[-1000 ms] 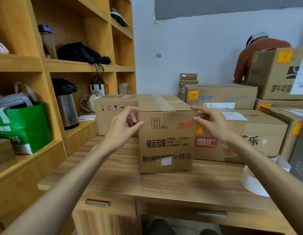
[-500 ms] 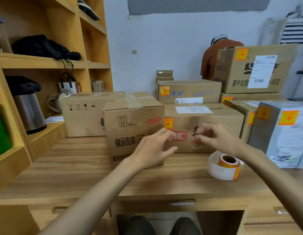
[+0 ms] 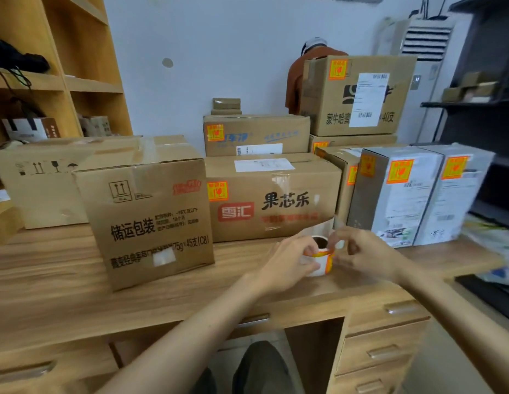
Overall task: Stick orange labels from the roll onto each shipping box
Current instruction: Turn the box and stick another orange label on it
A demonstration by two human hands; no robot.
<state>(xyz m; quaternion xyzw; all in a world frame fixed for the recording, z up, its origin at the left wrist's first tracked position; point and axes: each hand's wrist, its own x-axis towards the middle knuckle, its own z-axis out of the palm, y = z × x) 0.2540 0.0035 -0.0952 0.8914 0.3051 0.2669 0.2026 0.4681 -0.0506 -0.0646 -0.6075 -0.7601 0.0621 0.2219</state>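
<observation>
The roll of orange labels (image 3: 321, 258) stands on the wooden desk (image 3: 62, 294), right of centre. My left hand (image 3: 287, 265) grips the roll from its left side. My right hand (image 3: 361, 254) pinches at the backing strip by the roll's top right edge. Left of the roll stands a tall brown shipping box (image 3: 150, 217) with no orange label on its front. Another plain box (image 3: 40, 180) sits behind it at the left. The wide box (image 3: 276, 200) behind the roll carries an orange label.
Several labelled boxes stack at the back and right, among them two grey ones (image 3: 418, 194). Wooden shelves (image 3: 48, 81) rise on the left, a dark rack (image 3: 480, 109) on the right. A person in an orange top (image 3: 307, 69) stands behind the stack. Drawers (image 3: 384, 351) sit under the desk.
Both hands left the tall brown box and came down to the right onto the label roll. My view swung right.
</observation>
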